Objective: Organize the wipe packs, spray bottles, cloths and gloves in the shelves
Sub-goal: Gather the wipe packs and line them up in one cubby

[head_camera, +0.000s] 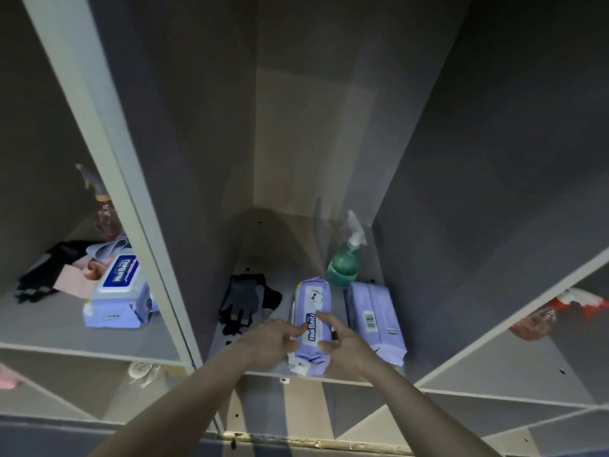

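Hands meet at the middle compartment's front edge: left hand (268, 341) and right hand (346, 346) grip a purple wipe pack (311, 324) from either side, fingers curled onto its top. Just right lies a second wipe pack (375, 321), barcode up. Green spray bottle (344, 262) stands behind them; dark gloves (245, 301) lie to the left. Left compartment holds another wipe pack (117, 291) and cloths (79, 273).

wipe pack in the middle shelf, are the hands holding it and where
Yes. Both hands grip the upright wipe pack by its near half: left hand on its left side, right hand on its right.
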A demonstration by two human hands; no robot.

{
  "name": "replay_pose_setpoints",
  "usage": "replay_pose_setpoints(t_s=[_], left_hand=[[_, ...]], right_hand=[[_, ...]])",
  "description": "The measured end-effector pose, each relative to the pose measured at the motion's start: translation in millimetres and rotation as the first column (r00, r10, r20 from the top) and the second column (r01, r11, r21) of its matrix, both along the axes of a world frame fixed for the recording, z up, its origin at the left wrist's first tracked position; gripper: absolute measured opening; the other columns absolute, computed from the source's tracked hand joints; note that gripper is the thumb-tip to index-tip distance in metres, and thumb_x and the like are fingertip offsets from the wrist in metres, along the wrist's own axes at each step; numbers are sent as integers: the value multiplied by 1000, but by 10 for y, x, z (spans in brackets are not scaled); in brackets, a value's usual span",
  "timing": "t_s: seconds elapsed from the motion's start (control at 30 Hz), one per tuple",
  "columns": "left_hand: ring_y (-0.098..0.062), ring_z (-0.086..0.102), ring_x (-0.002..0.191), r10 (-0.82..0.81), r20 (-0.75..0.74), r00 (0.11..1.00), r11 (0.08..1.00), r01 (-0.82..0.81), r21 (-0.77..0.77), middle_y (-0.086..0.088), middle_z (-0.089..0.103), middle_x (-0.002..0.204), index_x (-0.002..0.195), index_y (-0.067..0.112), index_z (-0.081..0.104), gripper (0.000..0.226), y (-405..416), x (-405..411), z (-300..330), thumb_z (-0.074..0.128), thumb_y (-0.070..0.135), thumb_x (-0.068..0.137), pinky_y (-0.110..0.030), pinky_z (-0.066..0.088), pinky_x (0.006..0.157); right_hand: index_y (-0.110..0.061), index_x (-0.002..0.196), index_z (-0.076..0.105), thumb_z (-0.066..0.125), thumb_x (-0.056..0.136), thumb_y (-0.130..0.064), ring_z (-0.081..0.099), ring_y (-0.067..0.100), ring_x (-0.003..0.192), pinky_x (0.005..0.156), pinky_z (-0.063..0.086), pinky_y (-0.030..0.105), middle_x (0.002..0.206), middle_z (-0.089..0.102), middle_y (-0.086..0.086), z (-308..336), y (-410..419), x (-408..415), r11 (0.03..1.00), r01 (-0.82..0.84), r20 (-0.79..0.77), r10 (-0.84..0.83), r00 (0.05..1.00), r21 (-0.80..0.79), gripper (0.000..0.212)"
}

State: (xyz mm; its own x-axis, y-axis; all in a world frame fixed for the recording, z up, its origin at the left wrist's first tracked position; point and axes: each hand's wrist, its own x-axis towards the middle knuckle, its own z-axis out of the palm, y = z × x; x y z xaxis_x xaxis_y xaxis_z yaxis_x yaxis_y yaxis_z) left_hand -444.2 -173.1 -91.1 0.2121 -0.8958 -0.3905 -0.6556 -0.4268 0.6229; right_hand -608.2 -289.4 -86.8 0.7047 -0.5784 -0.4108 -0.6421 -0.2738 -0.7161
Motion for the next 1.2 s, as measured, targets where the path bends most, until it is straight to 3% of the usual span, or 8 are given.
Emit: replay_pose_setpoints(t_s=[0.2, 0.33, 0.43, 0.6, 0.77, 0.93, 1.07, 1.2], left_hand=[[6, 54, 115, 106, -233, 967, 987, -130, -91, 13, 54, 132, 141, 36, 27, 61, -27, -57, 147, 62, 27, 91, -13, 42, 91], [-16, 55, 119, 189, -353, 917, 980, -199, 7, 1, 54, 137, 149, 32, 18, 98, -60, -92, -30, 74, 53, 72, -32, 50, 96], [-14, 54, 109, 158, -329, 931, 987, -143, 70, 5, 49, 139, 148, 36, 6, 92, -10, -44, 31, 71, 37, 83, -19, 55, 66], [-24, 58, 102, 299, -195, 934, 946, -264, 188, -6, 55, 132, 146, 27, 25, 84, -41, -254, 84, 64, 59, 79, -31, 49, 77], [-32, 54, 114, 386, -48, 921, 916, -377, 136, -13, 46, 124, 144, 39, -25, 126, -102, -482, -95, 62, 70, 60, -37, 45, 98], [-32, 55, 111, 372, -66, 926, 927, -366, 82, -13, 50, 126, 142, 49, -23, 110, -81, -353, -72, 62, 43, 73, -31, 45, 90], [-31, 59, 106, 356, -37, 934, 934, -353, 60, -8, 55, 131, 145, 47, -16, 100, -16, -197, -82, 58, 35, 79, -28, 44, 82], [-33, 61, 101, 332, -27, 943, 941, -329, 74, -14, 60, 120, 144, 48, -15, 97, 37, -156, -45, 57, 34, 81, -30, 43, 77]], right_hand=[[-41, 143, 23, 65, 80, -24, 62, 20, 109, 95, 50, 41, 125, 61, -2, -23, 3, -10, 999, 16, 53, -19, 998, 49, 77], [-20, 139, 32, 68, 81, 0, 65, 0, 76, 64, 51, 16, 108, 63, 9, -10, 5, -43, 976, 80, 90, -100, 991, 203, 71], [-17, 138, 33, 63, 84, 7, 64, -4, 69, 67, 52, 19, 98, 65, 6, -106, 82, -85, 971, 76, 82, -97, 992, 225, 66], [-13, 142, 34, 68, 79, 4, 64, 1, 74, 71, 50, 18, 96, 65, 9, -53, 108, -54, 949, 11, 80, -39, 996, 314, 73], [-28, 117, 64, 64, 71, -38, 57, 21, 108, 95, 44, 38, 111, 65, 4, 131, -188, -108, 927, -11, 64, 37, 997, -376, 48], [-34, 151, 10, 56, 86, -49, 5, 30, 146, 117, 14, 41, 159, 7, 6, 112, -551, -324, 847, -6, -351, -214, 912, -531, 81], [-43, 149, 1, 64, 80, -52, 39, 39, 130, 106, 37, 39, 149, 21, 18, 16, -615, -472, 946, 238, -318, -300, 899, -221, 94], [-46, 145, -14, 67, 66, -65, 39, 34, 127, 105, 37, 39, 138, 24, 13, -26, -539, -408, 928, 221, -402, -333, 853, -299, 115]])
